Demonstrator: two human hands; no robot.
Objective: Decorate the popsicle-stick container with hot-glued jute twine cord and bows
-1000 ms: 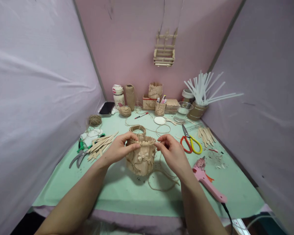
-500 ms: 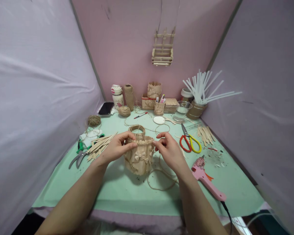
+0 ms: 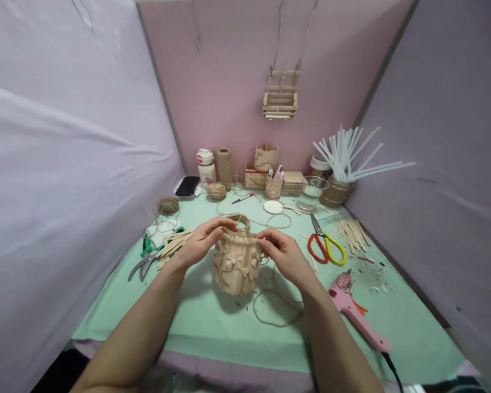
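A round basket (image 3: 236, 270) made of pale wooden sticks, with small wooden flowers on its wall and a scalloped band along its rim, stands tilted between my hands. My left hand (image 3: 204, 240) grips its left rim, fingers over the top edge and thumb on the near side. At the right rim, my right hand (image 3: 284, 251) pinches the edge between thumb and forefinger. Loose twine (image 3: 278, 325) curls on the table below the right hand; whether its end is in those fingers is hidden. A twine-wrapped ring (image 3: 242, 219) shows just behind the basket.
Right of my hands lie scissors (image 3: 325, 248), a pink glue gun (image 3: 362, 319) and flat sticks (image 3: 353, 236). To the left are pruning shears (image 3: 141, 266) and more sticks (image 3: 174, 245). Twine balls (image 3: 216, 190), a water cup (image 3: 311, 194) and jars stand at the back.
The camera view has shifted, so everything sits lower and further right. The left fingers have slid over the rim and the thumb has lifted from the front; the right fingers have closed on the edge.
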